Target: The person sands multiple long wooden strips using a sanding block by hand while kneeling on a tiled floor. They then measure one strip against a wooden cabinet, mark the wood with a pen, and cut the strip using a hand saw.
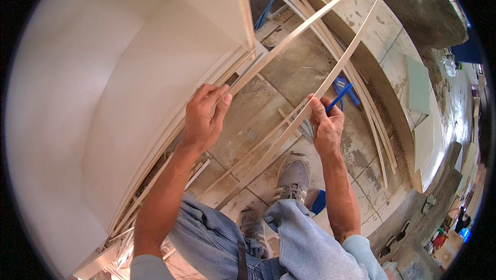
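A pale wooden strip [342, 63] slants from seven toward one o'clock, pinched in the right hand's [326, 127] fingers with a blue pen [340, 98]. The left hand's [204, 117] fingers appear to pinch a second strip [279, 48]. Both seem unfastened; more strips [374, 112] lie loose toward three o'clock.

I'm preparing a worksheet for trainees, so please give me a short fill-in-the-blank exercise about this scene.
1. A pen-like tool and a pale wooden strip are together in the person's ____ hand.
2. That tool's colour is ____.
3. The number of shoes in view is ____.

Missing words: right; blue; two.
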### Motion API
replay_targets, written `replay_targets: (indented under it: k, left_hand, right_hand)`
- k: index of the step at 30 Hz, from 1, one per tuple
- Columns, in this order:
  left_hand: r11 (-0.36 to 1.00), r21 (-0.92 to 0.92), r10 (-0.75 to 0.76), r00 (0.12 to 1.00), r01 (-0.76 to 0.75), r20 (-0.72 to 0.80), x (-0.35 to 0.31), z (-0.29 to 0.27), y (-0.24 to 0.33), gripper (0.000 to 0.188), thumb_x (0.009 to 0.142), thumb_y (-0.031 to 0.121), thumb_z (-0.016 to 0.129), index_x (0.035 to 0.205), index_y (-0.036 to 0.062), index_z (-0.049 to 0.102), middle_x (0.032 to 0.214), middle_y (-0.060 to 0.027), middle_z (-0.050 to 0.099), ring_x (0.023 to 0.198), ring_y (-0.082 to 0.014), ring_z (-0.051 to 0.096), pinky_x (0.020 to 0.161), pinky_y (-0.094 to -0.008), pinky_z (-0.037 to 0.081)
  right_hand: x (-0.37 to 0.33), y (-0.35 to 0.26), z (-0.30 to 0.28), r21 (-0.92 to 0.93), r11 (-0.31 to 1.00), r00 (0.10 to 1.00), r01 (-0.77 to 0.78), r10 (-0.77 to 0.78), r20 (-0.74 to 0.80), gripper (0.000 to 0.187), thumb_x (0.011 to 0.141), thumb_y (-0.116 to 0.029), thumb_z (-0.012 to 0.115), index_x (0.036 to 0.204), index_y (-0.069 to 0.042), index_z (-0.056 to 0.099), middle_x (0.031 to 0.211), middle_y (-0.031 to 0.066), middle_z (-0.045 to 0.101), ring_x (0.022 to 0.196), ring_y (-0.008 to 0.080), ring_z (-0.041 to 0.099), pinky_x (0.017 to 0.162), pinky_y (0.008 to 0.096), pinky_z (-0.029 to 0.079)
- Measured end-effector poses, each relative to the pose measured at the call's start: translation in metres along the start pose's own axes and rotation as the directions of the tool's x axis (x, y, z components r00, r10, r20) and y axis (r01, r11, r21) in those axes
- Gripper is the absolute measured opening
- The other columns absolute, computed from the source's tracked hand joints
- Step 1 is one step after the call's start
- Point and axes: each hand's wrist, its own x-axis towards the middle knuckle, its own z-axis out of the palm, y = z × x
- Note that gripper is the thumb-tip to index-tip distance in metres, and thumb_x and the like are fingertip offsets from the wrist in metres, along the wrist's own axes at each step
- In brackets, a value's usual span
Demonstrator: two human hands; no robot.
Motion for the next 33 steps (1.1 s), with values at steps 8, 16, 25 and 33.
replay_targets:
  k: [8,16,25,33]
  left_hand:
    - [0.907,0.009,-0.258,0.539,0.421,0.802,-0.109,-0.042,-0.003,0.055,0.097,0.045,0.063,0.13,0.0015,0.064,0.115,-0.0185,0.069,0.1,-0.0247,0.067,0.089,-0.0364,0.052]
    - [0.84,-0.007,-0.203,0.326,0.542,0.923,-0.175,-0.046,-0.013,0.046,0.097,0.043,0.066,0.115,0.0006,0.067,0.098,-0.0129,0.069,0.091,-0.0213,0.066,0.081,-0.0358,0.053]
    - [0.948,-0.103,-0.293,0.952,0.3,0.085,-0.162,-0.124,0.029,0.025,0.094,0.019,0.066,0.109,-0.0002,0.062,0.088,-0.0193,0.064,0.07,-0.0333,0.06,0.067,-0.0401,0.049]
    - [0.956,0.248,-0.123,0.983,0.154,-0.136,-0.143,-0.143,-0.001,0.032,0.094,0.022,0.065,0.122,0.0057,0.064,0.092,-0.0148,0.061,0.079,-0.0339,0.063,0.07,-0.0463,0.051]
  right_hand:
    - [0.043,-0.032,0.036,0.044,0.978,0.954,0.206,-0.191,-0.231,0.02,0.093,-0.019,0.073,0.098,0.0,0.068,0.078,-0.0009,0.059,0.065,0.0071,0.05,0.057,0.0233,0.039]
    - [0.108,-0.094,-0.01,0.015,0.94,0.835,0.34,-0.294,-0.465,0.024,0.093,-0.013,0.069,0.109,0.005,0.07,0.1,0.0116,0.067,0.083,0.0163,0.061,0.074,0.0281,0.05]
    - [0.29,-0.123,-0.019,-0.736,0.158,0.549,0.658,-0.77,0.325,0.029,0.091,-0.008,0.062,0.116,0.005,0.069,0.126,0.0161,0.066,0.104,0.0227,0.066,0.089,0.0288,0.051]
    - [0.418,-0.099,-0.106,-0.539,-0.343,0.292,0.769,-0.562,0.774,0.039,0.09,-0.006,0.055,0.128,0.0,0.06,0.131,0.0232,0.061,0.118,0.0365,0.059,0.099,0.0406,0.048]
